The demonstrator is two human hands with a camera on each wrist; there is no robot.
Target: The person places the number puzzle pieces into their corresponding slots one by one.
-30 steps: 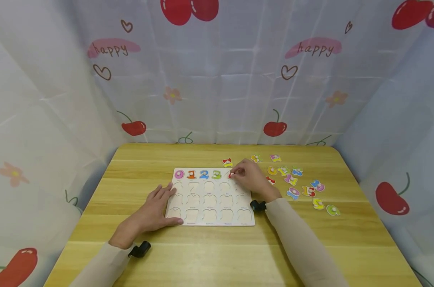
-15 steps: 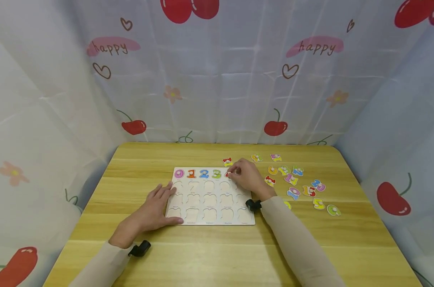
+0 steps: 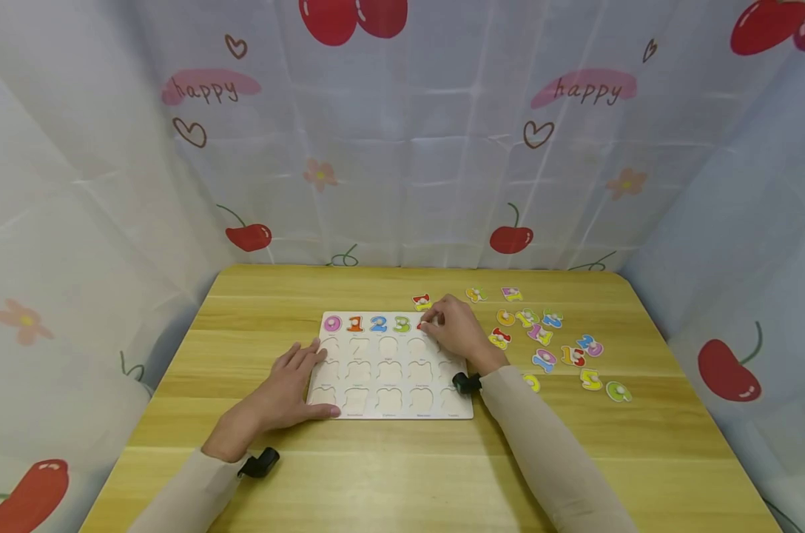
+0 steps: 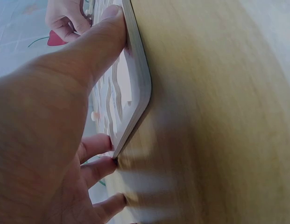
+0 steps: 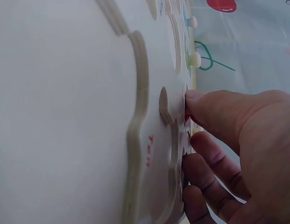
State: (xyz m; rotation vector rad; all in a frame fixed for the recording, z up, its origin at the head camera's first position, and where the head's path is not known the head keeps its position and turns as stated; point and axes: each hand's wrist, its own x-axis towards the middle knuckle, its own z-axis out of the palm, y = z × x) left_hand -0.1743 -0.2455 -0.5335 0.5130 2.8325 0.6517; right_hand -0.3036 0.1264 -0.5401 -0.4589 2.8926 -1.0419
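A white wooden number puzzle board (image 3: 405, 381) lies on the table, with pieces 0 (image 3: 332, 323), 1 (image 3: 355, 324), 2 (image 3: 379, 323) and 3 (image 3: 402, 323) along its top row. My left hand (image 3: 269, 396) rests at the board's left side, thumb on its front left corner and fingers spread along the edge. Just right of the 3, my right hand (image 3: 459, 333) pinches a red number piece (image 5: 187, 115) at the board's surface. Fingers cover most of that piece, so I cannot tell its digit.
Several loose number pieces lie right of and behind the board, among them a yellow 5 (image 3: 591, 380), a blue-pink 10 (image 3: 544, 360) and a red-yellow piece (image 3: 422, 302) close behind the board's edge. The table (image 3: 389, 474) meets a printed curtain (image 3: 402, 185) at the back.
My right hand has shifted slightly left with the red piece, closer to the 3. A yellow piece beside the right forearm has come into view. The left hand stays put.
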